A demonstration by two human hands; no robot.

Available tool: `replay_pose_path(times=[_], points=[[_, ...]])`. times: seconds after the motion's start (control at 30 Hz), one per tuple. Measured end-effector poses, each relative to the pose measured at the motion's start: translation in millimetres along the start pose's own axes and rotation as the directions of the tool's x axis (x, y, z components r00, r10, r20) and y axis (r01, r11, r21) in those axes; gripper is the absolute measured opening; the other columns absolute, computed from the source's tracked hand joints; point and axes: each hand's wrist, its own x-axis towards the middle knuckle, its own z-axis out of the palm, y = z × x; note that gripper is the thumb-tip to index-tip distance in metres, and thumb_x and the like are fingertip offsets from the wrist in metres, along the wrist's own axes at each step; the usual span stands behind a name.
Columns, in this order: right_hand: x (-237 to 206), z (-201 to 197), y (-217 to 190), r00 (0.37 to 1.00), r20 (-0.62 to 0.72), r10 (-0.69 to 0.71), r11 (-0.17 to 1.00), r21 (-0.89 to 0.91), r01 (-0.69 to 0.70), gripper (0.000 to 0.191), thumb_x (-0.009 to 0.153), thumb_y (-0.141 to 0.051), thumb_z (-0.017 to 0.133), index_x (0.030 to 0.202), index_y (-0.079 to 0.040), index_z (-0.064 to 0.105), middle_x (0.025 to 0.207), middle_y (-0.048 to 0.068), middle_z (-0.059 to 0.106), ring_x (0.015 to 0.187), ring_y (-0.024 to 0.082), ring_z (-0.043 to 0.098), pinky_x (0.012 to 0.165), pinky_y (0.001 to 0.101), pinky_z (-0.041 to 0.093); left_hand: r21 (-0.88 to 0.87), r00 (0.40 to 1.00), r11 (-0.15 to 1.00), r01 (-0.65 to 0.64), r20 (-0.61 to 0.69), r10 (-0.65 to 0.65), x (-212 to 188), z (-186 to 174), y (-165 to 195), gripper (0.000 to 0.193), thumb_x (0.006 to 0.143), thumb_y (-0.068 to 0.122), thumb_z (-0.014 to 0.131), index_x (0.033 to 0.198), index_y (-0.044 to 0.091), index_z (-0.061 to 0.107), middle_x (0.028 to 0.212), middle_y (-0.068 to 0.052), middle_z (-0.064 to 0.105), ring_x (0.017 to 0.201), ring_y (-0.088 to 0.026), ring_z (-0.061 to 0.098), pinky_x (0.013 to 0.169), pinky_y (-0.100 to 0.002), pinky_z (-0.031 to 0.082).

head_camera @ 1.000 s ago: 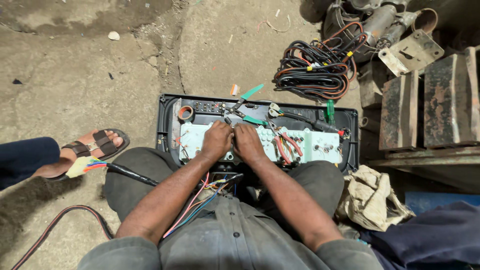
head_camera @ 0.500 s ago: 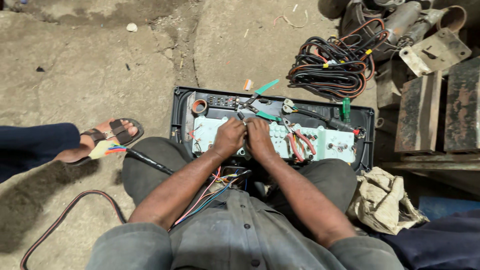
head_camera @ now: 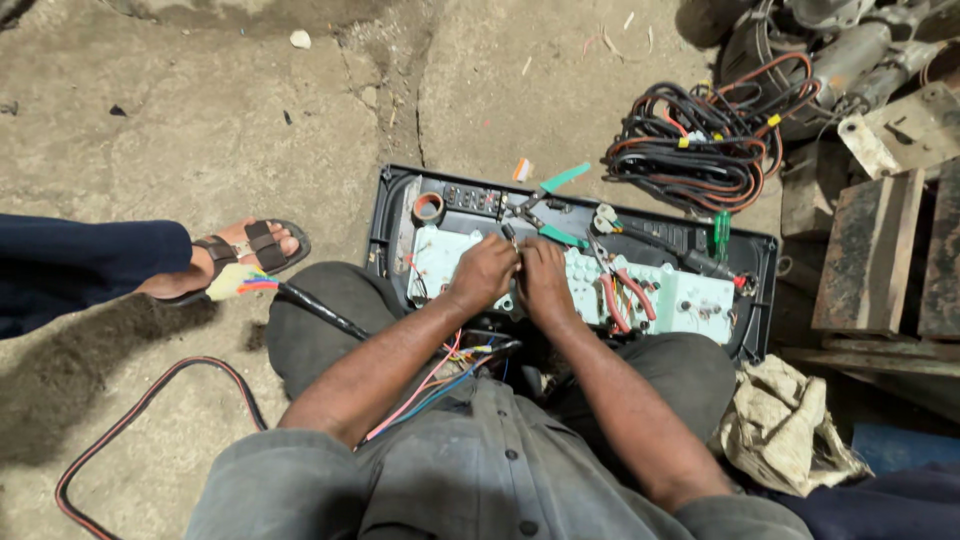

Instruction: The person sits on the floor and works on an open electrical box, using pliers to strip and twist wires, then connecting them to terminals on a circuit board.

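Observation:
A black instrument panel housing (head_camera: 395,215) lies on the ground in front of my knees, with a pale green circuit backing (head_camera: 690,295) inside it. My left hand (head_camera: 482,272) and my right hand (head_camera: 543,278) press close together over the middle of that backing, fingers pinched on a small part or wire that I cannot make out. Coloured wires (head_camera: 440,385) run from under my hands down to my lap. Red-handled pliers (head_camera: 618,290) lie on the backing just right of my right hand. Green-handled cutters (head_camera: 548,195) rest on the housing beyond my hands.
A coil of black and orange cable (head_camera: 700,150) lies beyond the panel. Rusty metal blocks (head_camera: 870,260) and old motor parts (head_camera: 850,60) stand at the right. A dirty rag (head_camera: 785,420) lies by my right knee. Another person's sandalled foot (head_camera: 235,255) is at the left, by a black cable (head_camera: 150,400).
The view has drifted so that the panel sits further right and lower in the picture. My hands stay together at the same spot on the circuit backing.

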Motion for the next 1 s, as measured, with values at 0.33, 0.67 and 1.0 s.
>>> replay_pose_path(times=[0.33, 0.67, 1.0], points=[[31, -11, -2, 0.92, 0.391, 0.017, 0.824, -0.527, 0.209, 0.017, 0.085, -0.012, 0.06, 0.092, -0.004, 0.073, 0.094, 0.014, 0.069, 0.097, 0.031, 0.063, 0.085, 0.046, 0.048, -0.087, 0.964, 0.962, 0.258, 0.089, -0.251, 4, -13, 0, 0.043, 0.077, -0.005, 0.067, 0.118, 0.001, 0.059, 0.114, -0.021, 0.066, 0.111, -0.041, 0.059, 0.095, -0.047, 0.048], [69, -11, 5, 0.723, 0.674, 0.153, 0.905, -0.389, 0.171, 0.028, 0.072, -0.025, 0.069, 0.088, -0.003, 0.075, 0.097, 0.019, 0.073, 0.097, 0.037, 0.069, 0.086, 0.0445, 0.056, -0.188, 0.904, 0.884, 0.427, 0.064, -0.423, -3, -3, -10, 0.047, 0.078, -0.007, 0.062, 0.124, 0.005, 0.06, 0.109, -0.024, 0.067, 0.107, -0.044, 0.061, 0.091, -0.051, 0.049], [64, -10, -8, 0.684, 0.729, 0.033, 0.778, -0.449, 0.44, 0.024, 0.08, -0.023, 0.064, 0.094, -0.005, 0.073, 0.095, 0.015, 0.075, 0.095, 0.032, 0.07, 0.086, 0.0493, 0.051, -0.145, 0.859, 0.847, 0.512, 0.07, -0.508, -4, 1, -7, 0.047, 0.082, -0.006, 0.057, 0.126, 0.008, 0.06, 0.104, -0.025, 0.068, 0.103, -0.047, 0.063, 0.088, -0.052, 0.051]])
